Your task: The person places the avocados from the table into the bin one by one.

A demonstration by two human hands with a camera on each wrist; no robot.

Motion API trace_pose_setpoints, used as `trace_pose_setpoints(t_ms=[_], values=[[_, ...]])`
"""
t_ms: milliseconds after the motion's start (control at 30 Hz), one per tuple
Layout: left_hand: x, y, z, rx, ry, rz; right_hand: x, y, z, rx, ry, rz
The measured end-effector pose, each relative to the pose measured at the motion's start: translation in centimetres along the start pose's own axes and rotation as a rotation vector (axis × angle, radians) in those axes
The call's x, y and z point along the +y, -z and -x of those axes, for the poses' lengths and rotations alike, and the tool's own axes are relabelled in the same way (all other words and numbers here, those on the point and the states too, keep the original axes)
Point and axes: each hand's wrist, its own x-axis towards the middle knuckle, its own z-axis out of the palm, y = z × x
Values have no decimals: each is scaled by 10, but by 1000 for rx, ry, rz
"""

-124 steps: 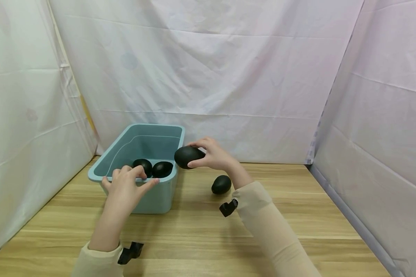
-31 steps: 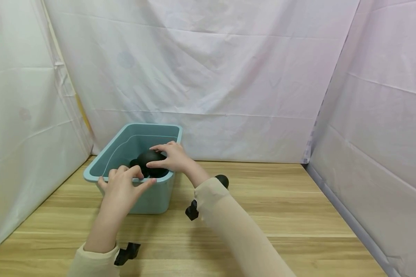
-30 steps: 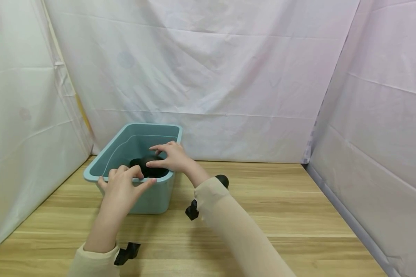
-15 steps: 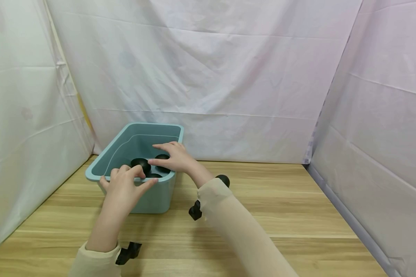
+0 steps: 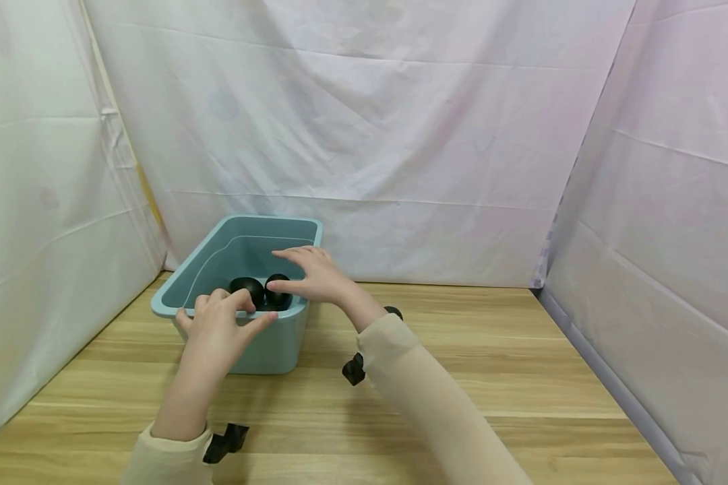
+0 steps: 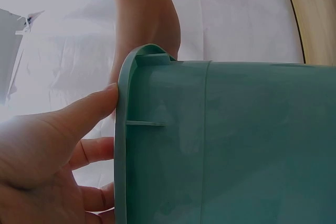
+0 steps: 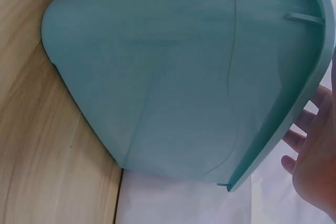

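Observation:
A blue-green plastic bin (image 5: 273, 343) stands left of centre on the table. My left hand (image 5: 215, 330) grips its near rim; the left wrist view shows the thumb (image 6: 94, 108) on the rim and the other fingers behind it. Inside lie dark avocados, one on the left (image 5: 247, 289) and one on the right (image 5: 277, 295), with the near wall hiding their lower parts. Over the bin's right rim, my right hand (image 5: 318, 277) has its fingers spread, holding nothing, thumb tip overlapping the right avocado in the head view. Another avocado (image 5: 393, 312) lies on the table, mostly hidden by my right sleeve.
The wood-grain table (image 5: 473, 377) stretches to the right of the bin. White cloth (image 5: 400, 135) hangs behind it and along both sides. Small black devices sit at my left wrist (image 5: 226, 443) and right wrist (image 5: 353, 369).
My right hand carried an avocado from outside the right rim into the bin and let it go. It has since drawn back slightly right. My left hand has stayed at the rim.

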Motion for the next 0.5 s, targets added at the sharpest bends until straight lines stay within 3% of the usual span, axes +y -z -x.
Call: trace_pose_setpoints(t_ms=[500], values=[[0,-1,-1,4,2,2,13,7,20,23,6,54]])
